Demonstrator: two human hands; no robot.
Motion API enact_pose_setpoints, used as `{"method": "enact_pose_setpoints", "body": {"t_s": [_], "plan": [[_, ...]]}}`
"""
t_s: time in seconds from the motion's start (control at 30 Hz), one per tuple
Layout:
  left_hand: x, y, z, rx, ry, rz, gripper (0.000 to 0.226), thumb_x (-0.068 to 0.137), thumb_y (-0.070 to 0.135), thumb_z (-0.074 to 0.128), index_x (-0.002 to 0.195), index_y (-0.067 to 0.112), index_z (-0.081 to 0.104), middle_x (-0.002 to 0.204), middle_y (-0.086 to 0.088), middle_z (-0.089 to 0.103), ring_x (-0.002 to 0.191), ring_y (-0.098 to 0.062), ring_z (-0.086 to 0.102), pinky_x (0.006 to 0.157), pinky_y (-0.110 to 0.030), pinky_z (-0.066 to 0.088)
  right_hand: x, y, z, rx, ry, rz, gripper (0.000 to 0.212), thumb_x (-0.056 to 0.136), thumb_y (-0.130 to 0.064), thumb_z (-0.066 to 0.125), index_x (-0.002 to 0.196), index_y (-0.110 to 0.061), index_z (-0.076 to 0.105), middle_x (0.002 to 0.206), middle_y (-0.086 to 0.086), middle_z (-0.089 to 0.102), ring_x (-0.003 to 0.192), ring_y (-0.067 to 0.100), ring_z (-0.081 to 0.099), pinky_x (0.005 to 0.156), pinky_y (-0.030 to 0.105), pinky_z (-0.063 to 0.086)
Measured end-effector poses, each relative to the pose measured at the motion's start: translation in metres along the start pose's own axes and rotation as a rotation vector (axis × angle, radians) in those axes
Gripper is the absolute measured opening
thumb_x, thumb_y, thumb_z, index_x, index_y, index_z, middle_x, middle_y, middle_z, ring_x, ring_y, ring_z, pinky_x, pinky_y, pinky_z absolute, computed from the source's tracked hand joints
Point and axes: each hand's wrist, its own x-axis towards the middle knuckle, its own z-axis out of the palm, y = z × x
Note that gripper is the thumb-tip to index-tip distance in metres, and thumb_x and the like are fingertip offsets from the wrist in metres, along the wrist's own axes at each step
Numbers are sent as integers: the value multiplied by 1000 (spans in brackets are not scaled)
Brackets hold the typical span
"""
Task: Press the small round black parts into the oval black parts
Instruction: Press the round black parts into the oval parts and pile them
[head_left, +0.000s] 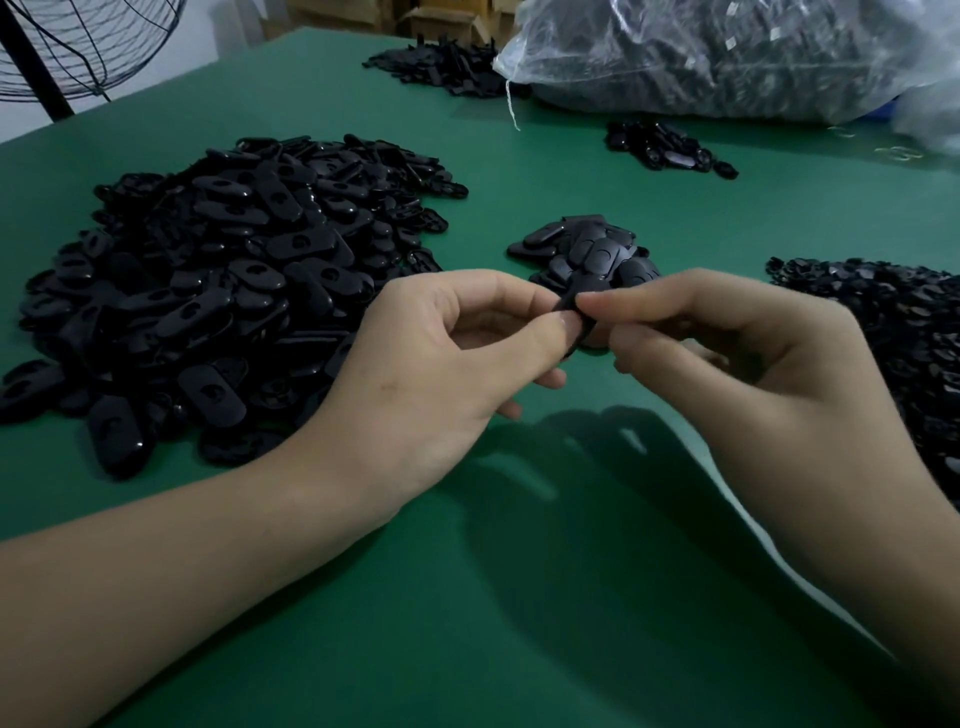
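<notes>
Black part at the grip — mostly covered by the pinching fingertips of the left hand and right hand; its shape cannot be told. Right of the grip, a pile of parts runs off the frame edge. Beyond the grip, a plastic bag — cropped, contents blurred.

The heap is smooth black plastic, glossy where light catches the rims. The held part looks the same plastic, duller. The table has a matt green covering, smooth. The bag is clear, crinkled, shiny film. The fan guard is thin wire.
</notes>
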Motion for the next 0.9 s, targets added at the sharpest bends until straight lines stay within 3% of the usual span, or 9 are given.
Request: {"method": "enact_pose_setpoints", "body": {"t_s": [0.17,0.27,0.37,0.5,0.6,0.9], "plan": [[-2,1,1,129,29,187,6,88,19,79,86,24,77,79,6,77,76,-15,76,65,-21,56,2,2,2,407,-18,234,14,84,-18,70,97,-18,68,74,3,68,65,16,61,65,29,48],[-4,2,2,167,19,226,6,88,18,78,88,24,77,82,5,78,79,-17,76,68,-35,63,1,2,5,558,-105,316,9,83,-18,69,92,-17,68,69,6,64,58,17,53,59,23,48],[-6,3,4,180,5,269,11,88,11,76,88,22,77,82,4,78,78,-18,77,66,-41,63,1,1,6,623,-145,323,8,82,-16,69,82,-24,71,71,5,65,59,17,53,58,22,48],[-6,6,5,214,21,321,11,88,6,77,88,17,77,80,6,78,75,-12,77,66,-23,58,2,0,6,695,-169,341,9,78,-15,70,80,-23,73,72,6,65,60,15,53,57,23,47],[-7,7,6,262,45,361,10,87,7,77,89,17,77,79,10,78,75,-7,76,67,-18,57,2,0,7,733,-180,360,8,76,-15,71,81,-21,73,73,7,65,60,15,54,57,23,47],[-8,14,3,506,92,490,13,88,7,77,97,16,80,86,11,76,81,-6,73,73,-24,59,3,1,6,767,-199,395,9,75,-13,70,81,-19,73,77,10,65,61,16,55,59,25,46]]}}
